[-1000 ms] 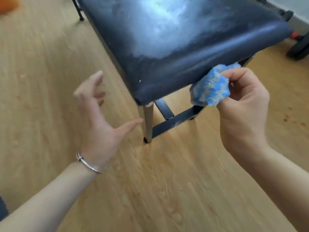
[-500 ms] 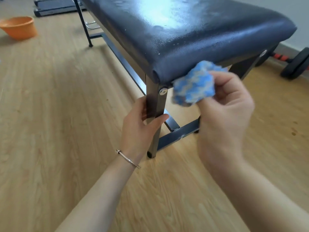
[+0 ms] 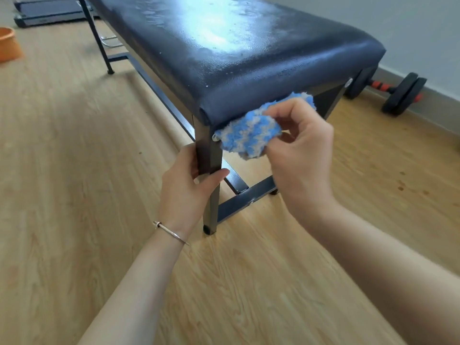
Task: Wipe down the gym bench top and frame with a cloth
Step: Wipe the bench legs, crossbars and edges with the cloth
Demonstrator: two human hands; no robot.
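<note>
Wood floor (image 3: 74, 170); left hand (image 3: 184, 192) grips bench leg (image 3: 207, 153), right hand (image 3: 301, 158) cloth (image 3: 246, 136).

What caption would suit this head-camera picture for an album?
Right hand holds a blue cloth against the bench end; left hand grips the near leg.

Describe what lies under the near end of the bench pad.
A metal leg, gripped by the left hand, and low crossbars. The blue cloth in the right hand hides what is just below the pad.
</note>
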